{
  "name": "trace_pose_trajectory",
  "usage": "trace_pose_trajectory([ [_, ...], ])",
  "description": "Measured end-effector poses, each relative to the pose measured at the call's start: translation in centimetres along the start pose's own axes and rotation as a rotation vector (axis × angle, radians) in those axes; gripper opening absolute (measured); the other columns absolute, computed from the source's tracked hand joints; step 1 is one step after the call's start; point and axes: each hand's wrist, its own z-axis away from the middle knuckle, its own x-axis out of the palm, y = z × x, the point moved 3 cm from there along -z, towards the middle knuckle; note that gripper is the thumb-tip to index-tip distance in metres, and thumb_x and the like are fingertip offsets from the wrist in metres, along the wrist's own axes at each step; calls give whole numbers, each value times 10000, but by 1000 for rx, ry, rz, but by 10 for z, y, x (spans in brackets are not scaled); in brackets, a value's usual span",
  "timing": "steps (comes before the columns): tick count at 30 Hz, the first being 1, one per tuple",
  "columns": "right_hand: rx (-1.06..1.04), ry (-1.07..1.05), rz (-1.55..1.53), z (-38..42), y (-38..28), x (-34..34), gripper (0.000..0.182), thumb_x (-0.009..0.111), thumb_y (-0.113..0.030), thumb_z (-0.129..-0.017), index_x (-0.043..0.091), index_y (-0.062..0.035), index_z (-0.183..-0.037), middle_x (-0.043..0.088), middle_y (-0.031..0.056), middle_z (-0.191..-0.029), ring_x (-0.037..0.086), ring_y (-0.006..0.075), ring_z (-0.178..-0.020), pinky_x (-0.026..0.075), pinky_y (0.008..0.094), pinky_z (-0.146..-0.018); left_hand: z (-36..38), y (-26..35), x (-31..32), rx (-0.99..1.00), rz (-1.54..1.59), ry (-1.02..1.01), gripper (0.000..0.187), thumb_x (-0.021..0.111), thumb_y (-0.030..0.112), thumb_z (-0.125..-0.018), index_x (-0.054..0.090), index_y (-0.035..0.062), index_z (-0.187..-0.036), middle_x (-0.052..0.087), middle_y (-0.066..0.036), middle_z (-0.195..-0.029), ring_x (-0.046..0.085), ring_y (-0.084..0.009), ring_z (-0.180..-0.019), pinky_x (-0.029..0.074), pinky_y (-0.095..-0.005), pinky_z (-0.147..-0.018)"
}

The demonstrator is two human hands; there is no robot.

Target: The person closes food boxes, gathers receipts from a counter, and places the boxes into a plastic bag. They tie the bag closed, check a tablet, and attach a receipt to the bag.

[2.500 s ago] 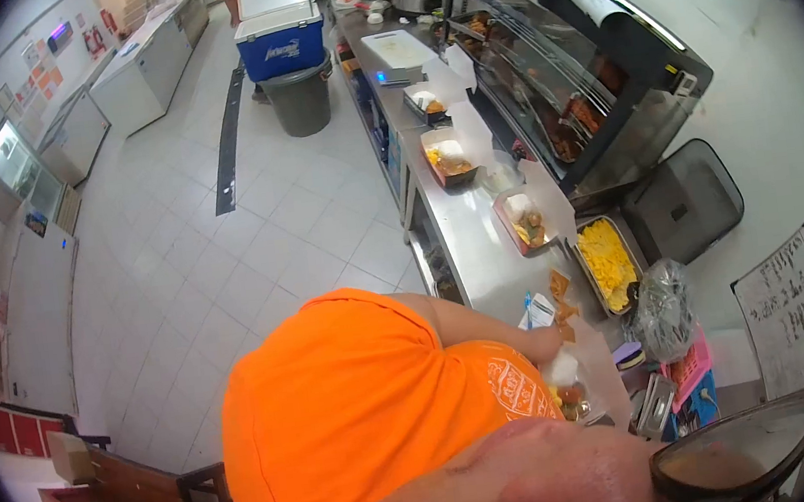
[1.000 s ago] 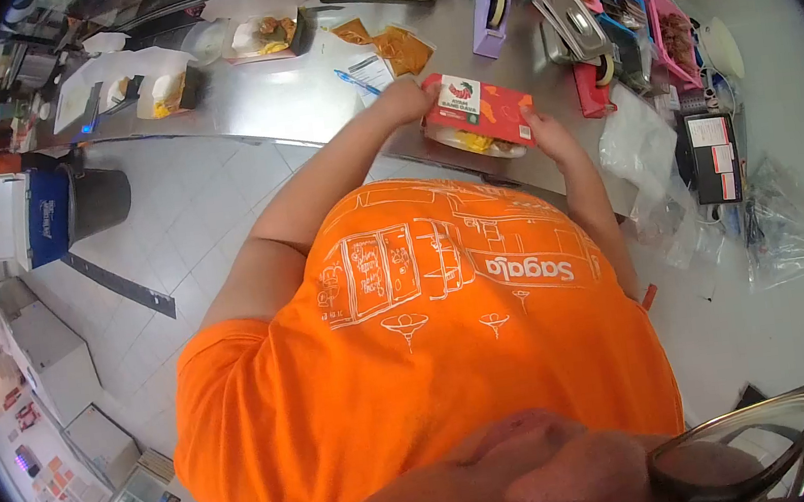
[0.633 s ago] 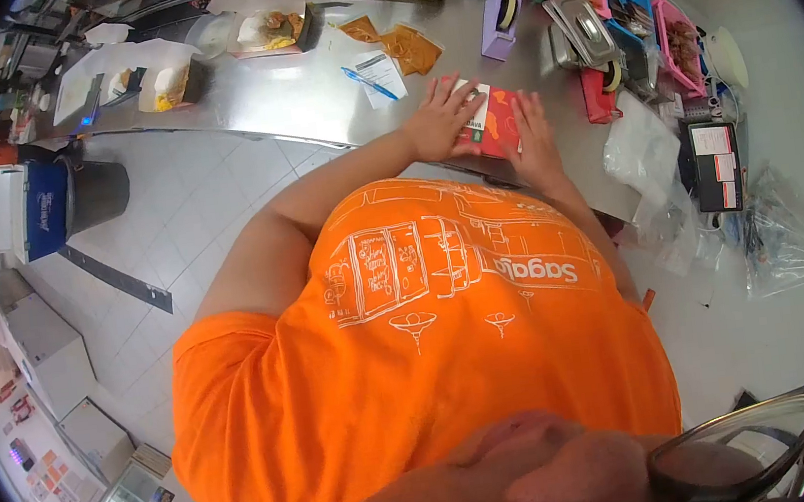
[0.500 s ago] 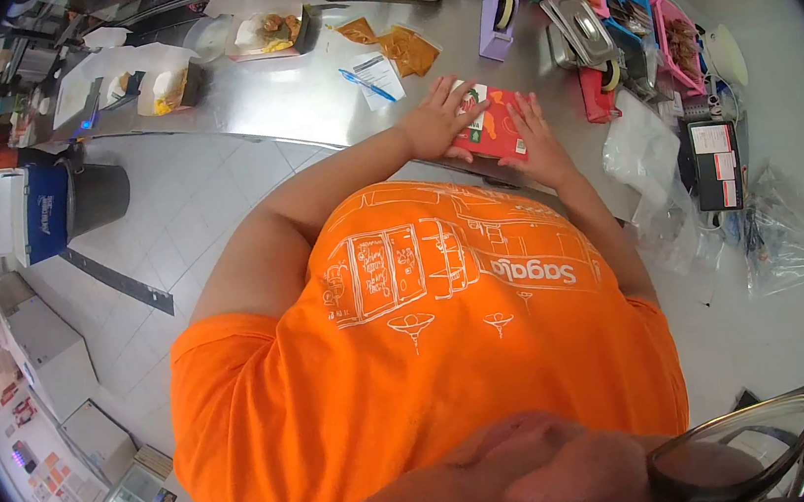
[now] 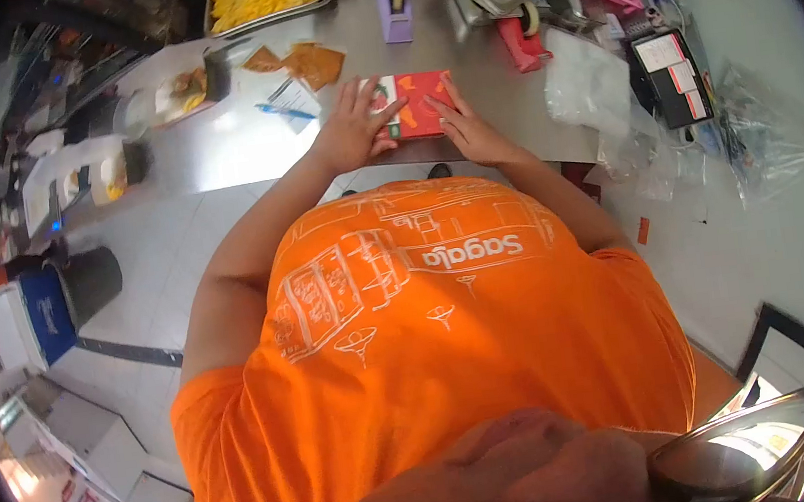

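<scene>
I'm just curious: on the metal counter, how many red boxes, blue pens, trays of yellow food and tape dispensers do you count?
Red box: 1
Blue pen: 1
Tray of yellow food: 1
Tape dispensers, purple and red: 2
Total: 5

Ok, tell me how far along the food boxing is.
Looks done: the red box has its lid down, though I can't tell whether it is fastened.
In hand: the left hand and right hand both rest on it.
Left, it seems: the nearer open box and a farther open box along the counter hold food, so they probably need closing too.
</scene>
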Motion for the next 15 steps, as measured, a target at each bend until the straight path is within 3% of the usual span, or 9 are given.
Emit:
trace_pose_trajectory([
  [3, 353, 201, -282, 16, 54, -25, 469, 527, -149, -961, 443, -118, -1422, 477, 199, -1378, 513, 362, -1215, 445, 432, -960, -6, 21, 1, -248, -73, -44, 703, 627, 529, -838, 434, 230, -1443, 312, -304, -1441, 322, -516, -1296, 257, -596, -1095],
  [4, 484, 402, -137, 18, 83, -49, 386, 524, -166, -968, 493, -91, -1346, 541, 159, -1264, 556, 301, -1087, 463, 409, -917, -8, 29, 4, -318, -46, 25, 705, 724, 447, -768, 490, 132, -1354, 345, -321, -1364, 344, -493, -1258, 262, -577, -1085],
  [5, 611, 600, 11, 20, 118, -77, 318, 522, -182, -974, 544, -65, -1270, 604, 120, -1150, 600, 239, -959, 480, 386, -874, -14, 31, 5, -360, -56, 18, 706, 738, 436, -740, 499, 121, -1325, 352, -317, -1354, 348, -485, -1255, 270, -576, -1073],
  [7, 632, 974, 543, 23, 179, -123, 290, 534, -277, -978, 591, -72, -1175, 634, 47, -973, 590, 181, -788, 502, 343, -724, -26, 34, 7, -442, -79, -5, 709, 767, 415, -684, 517, 97, -1267, 366, -307, -1335, 357, -469, -1248, 285, -573, -1049],
  [10, 1147, 300, -310, -1, 224, -145, 294, 532, -359, -976, 617, -116, -1118, 635, 1, -911, 557, 152, -701, 488, 325, -647, -31, 34, 5, -453, -24, 26, 695, 751, 452, -670, 552, 80, -1222, 396, -277, -1340, 371, -437, -1264, 281, -580, -1035],
  [13, 1181, 180, -599, -11, 224, -141, 274, 534, -379, -974, 620, -150, -1096, 637, 6, -907, 531, 118, -669, 470, 293, -616, -29, 32, 9, -430, 21, 84, 691, 754, 455, -655, 567, 74, -1201, 401, -259, -1349, 367, -415, -1282, 276, -563, -1030],
  [15, 993, 225, -817, 2, 237, -142, 224, 551, -305, -969, 614, -141, -1109, 633, 15, -934, 573, 133, -744, 489, 306, -677, -28, 30, 12, -432, 31, 91, 694, 762, 441, -648, 563, 71, -1199, 396, -257, -1348, 361, -416, -1285, 275, -563, -1033],
])
